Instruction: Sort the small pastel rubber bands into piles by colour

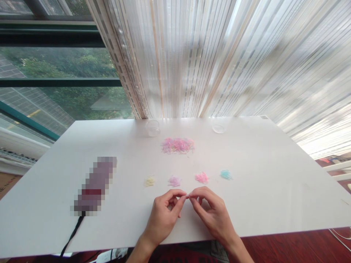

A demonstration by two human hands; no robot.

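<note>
One tiny piece (188, 196), too small to make out well, is pinched between the fingertips of my left hand (164, 213) and my right hand (214, 213), which nearly meet over the table (260, 164). Just beyond lie a yellow pile (150, 181), purple pile (174, 181), pink pile (202, 178) and blue pile (226, 174), with a larger mixed heap (178, 145) farther back.
</note>
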